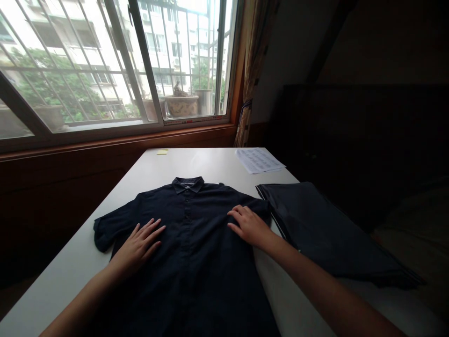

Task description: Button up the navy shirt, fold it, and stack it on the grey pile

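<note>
White tabletop [210,161] carrying a dark short-sleeved shirt [196,252] spread flat, buttoned front up, collar toward the far edge, not yet folded. Folded dark garment [315,229] at right edge; printed paper [259,160] at far-right corner. Left hand [138,245] and right hand [249,225] rest flat with fingers extended on the shirt front, gripping nothing.

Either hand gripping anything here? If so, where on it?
Nothing is gripped. Left hand and right hand both lie flat, fingers open, on the chest of the dark navy short-sleeved collared shirt spread on the white table.
</note>
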A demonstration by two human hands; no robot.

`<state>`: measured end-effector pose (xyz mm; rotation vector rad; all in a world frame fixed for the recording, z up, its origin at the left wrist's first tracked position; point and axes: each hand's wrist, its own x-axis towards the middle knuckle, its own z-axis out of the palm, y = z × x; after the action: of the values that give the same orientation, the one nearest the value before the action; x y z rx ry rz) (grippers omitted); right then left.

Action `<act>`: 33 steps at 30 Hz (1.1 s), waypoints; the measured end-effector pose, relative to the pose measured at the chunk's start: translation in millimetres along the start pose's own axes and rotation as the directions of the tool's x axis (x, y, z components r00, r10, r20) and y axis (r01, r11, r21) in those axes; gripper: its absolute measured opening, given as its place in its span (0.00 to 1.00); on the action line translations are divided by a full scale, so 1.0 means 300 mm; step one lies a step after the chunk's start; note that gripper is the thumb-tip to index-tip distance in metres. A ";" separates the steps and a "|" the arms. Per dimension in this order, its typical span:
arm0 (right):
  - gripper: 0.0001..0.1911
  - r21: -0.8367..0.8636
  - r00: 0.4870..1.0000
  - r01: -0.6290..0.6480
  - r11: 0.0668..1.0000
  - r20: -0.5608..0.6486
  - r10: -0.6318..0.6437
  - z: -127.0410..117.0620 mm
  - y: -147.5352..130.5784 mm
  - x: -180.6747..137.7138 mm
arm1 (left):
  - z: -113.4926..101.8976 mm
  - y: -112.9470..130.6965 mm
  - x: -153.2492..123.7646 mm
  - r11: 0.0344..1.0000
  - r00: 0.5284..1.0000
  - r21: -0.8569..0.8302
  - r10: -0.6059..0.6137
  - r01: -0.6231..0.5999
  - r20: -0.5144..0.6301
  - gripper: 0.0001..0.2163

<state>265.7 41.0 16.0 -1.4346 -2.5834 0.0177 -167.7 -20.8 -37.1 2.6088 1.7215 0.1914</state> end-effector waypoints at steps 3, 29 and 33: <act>0.23 0.017 1.000 0.009 1.000 -0.023 -0.009 0.067 -0.035 -0.057 | 0.007 0.002 -0.042 1.000 0.998 0.015 -0.025 0.026 -0.062 0.24; 0.26 -0.077 0.955 -0.296 0.952 -0.061 0.291 0.150 0.178 0.276 | 0.032 -0.172 0.388 0.891 0.897 0.103 -0.438 0.443 -0.067 0.31; 0.26 -0.082 0.948 -0.316 0.945 -0.071 0.310 0.169 0.212 0.317 | 0.049 -0.215 0.444 0.887 0.892 0.089 -0.450 0.453 -0.046 0.32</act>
<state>261.6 159.0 -25.2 -1.8373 -2.3114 -0.0987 -173.4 127.7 -43.7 2.1781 2.3372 0.1333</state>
